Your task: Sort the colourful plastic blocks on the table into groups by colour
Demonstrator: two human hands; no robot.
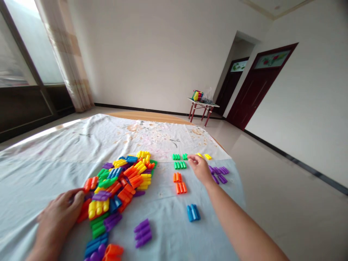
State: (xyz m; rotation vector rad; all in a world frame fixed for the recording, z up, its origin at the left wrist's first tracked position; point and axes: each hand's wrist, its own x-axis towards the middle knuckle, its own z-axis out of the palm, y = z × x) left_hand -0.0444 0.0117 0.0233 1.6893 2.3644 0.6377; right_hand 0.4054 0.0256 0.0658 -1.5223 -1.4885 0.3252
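Note:
A big heap of ribbed plastic blocks (119,188) in many colours lies on a pale cloth-covered table (54,152). My left hand (58,221) rests at the heap's left edge, fingers curled against an orange block (91,183). My right hand (199,167) reaches far out, fingertips pinched on a green block (185,156) beside two other green blocks (178,161). Around it lie sorted groups: orange blocks (179,183), yellow blocks (204,156), purple blocks (220,173) and a blue block (193,212).
A loose purple block (143,232) lies near the front. The table's right edge (236,181) drops to a tiled floor. A small red-legged table (202,107) with coloured items stands by the far wall, next to dark doors (258,87).

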